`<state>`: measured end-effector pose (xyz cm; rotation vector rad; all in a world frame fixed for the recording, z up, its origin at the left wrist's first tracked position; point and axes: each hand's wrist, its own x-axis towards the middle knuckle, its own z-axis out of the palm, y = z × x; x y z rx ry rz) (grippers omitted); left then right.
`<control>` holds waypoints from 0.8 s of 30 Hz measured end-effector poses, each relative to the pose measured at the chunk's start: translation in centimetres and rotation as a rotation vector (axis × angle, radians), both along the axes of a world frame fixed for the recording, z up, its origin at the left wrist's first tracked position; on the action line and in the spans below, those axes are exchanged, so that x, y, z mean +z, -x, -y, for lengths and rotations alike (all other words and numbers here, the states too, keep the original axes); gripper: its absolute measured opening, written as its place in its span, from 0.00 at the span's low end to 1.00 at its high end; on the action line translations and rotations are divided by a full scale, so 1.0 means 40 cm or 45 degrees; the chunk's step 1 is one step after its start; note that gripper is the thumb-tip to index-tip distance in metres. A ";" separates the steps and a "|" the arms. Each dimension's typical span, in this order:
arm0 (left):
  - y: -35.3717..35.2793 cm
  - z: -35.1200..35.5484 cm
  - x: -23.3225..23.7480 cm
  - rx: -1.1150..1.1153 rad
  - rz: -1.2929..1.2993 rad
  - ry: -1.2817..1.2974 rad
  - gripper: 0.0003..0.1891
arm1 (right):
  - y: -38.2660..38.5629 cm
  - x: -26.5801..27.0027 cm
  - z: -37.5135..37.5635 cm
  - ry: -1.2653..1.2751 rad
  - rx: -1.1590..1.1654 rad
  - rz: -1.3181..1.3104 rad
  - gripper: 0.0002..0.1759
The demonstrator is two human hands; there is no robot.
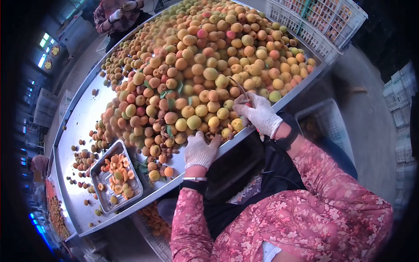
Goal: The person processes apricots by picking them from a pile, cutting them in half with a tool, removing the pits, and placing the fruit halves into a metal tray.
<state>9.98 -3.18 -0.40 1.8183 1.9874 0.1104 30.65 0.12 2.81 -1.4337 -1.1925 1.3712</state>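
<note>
A large heap of apricots (200,70) covers the metal table in front of me, yellow, orange and some reddish. My left hand (200,150), in a white knit glove, rests at the heap's near edge, thumb apart from the fingers and fingertips against the fruit. My right hand (260,114), gloved too, is closed around a curved tool with a red handle (258,130); its thin bent end points up over the apricots. To the left, a metal tray (140,188) holds halved apricots (117,168) and a few greenish pieces.
The table's raised metal rim (163,188) runs before me. Below it on the right stands a white crate (334,115); fruit-filled crates (321,22) are stacked at the back right. Another person (115,17) is across the table. Leaves and small dark fruit lie near the tray.
</note>
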 end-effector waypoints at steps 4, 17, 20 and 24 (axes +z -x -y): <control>-0.015 -0.009 -0.029 0.132 0.019 -0.041 0.31 | 0.015 -0.005 0.020 -0.037 0.057 -0.083 0.11; 0.029 0.042 0.035 0.189 1.368 0.420 0.14 | 0.001 0.041 0.113 0.092 0.101 -0.332 0.11; 0.033 0.088 -0.008 -0.081 0.951 -0.049 0.10 | -0.003 0.047 0.122 0.094 0.141 -0.328 0.09; 0.007 0.192 0.009 -0.386 0.436 -0.713 0.10 | -0.006 0.035 0.129 0.088 0.175 -0.279 0.09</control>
